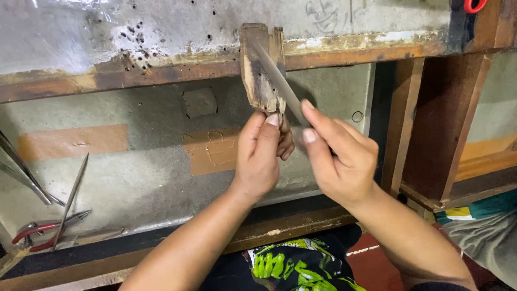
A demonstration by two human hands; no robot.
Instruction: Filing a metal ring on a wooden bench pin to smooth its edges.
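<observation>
Two bare hands work at the front rim of a worn jeweller's workbench point(134, 75), whose pitted grey top and rusty-brown edge run across the upper part of the view. Below that rim lies a grey lower shelf point(134, 172) patched with strips of tan tape, and a dark wooden upright point(441, 124) stands at the bench's right end. From the middle of the front edge a notched wooden bench peg point(262, 70) juts toward the person, chipped and darkened. The right hand point(342, 161) is closed around the lower end of a flat metal file point(280, 81), thumb and forefinger stretched along it, and the blade slants up and leftward across the peg's face. The left hand point(260, 156) sits just beneath the peg's lower tip, thumb and fingers pinched together against the wood; whatever small piece they may grip is hidden, so I cannot tell. At the shelf's left corner lie red-handled pliers point(37, 233), with a thin steel tool point(72, 196) leaning over them. A red loop point(475, 5) shows at the bench's top right corner.
</observation>
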